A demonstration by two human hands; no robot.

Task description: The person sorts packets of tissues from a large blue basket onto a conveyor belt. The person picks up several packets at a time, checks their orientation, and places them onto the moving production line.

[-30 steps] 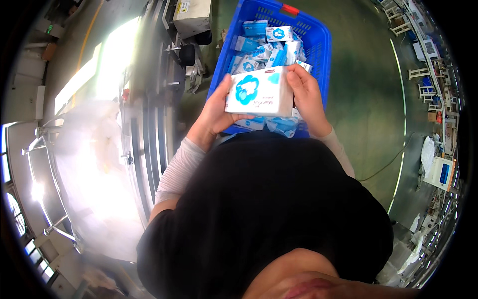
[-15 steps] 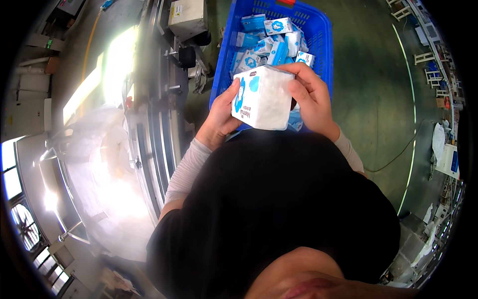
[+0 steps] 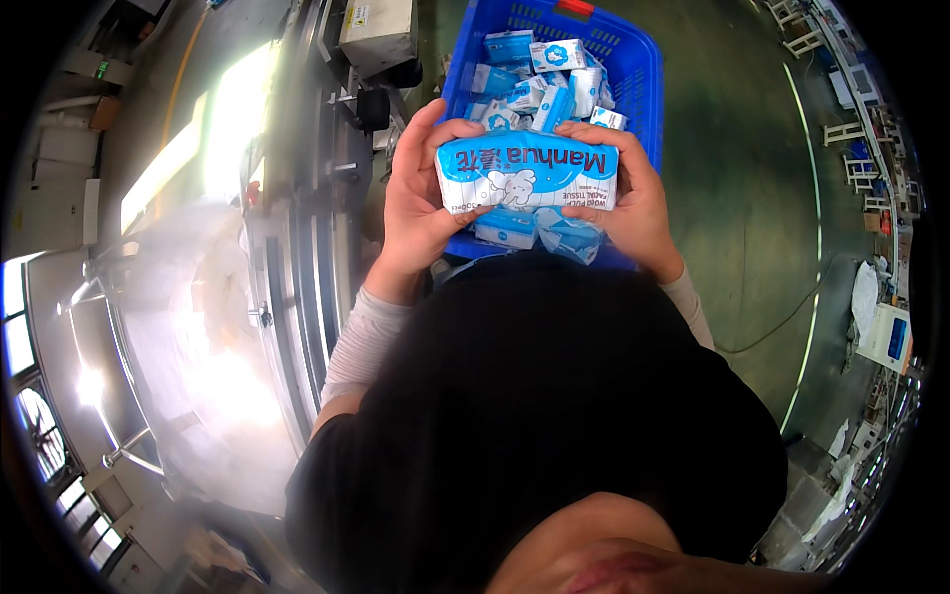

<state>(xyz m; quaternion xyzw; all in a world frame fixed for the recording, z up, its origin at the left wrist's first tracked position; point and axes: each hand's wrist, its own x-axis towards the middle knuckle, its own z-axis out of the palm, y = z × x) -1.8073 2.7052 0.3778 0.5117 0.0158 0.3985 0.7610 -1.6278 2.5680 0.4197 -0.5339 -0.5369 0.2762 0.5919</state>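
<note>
Both my hands hold one pack of facial tissues (image 3: 526, 174), a soft blue and white block with a cartoon animal printed on its long side. My left hand (image 3: 414, 188) grips the left end, thumb below and fingers on top. At the other end my right hand (image 3: 633, 203) is closed the same way. The pack hangs above the near part of a blue plastic crate (image 3: 641, 84). Inside the crate lie several similar blue and white tissue packs (image 3: 554, 104), jumbled at different angles. Parts of those packs are hidden behind the held one and my hands.
On the left runs a metal-framed machine (image 3: 327, 198) with a clear, shiny cover (image 3: 213, 366). A pale metal box (image 3: 379, 35) stands near the crate's left side. Green floor (image 3: 742, 178) stretches to the right, with a thin cable (image 3: 777, 332) on it. White stools (image 3: 861, 170) line the far right.
The tissue pack has been turned so its long blue and white side now faces up at me instead of its end. My hands have shifted to its two ends.
</note>
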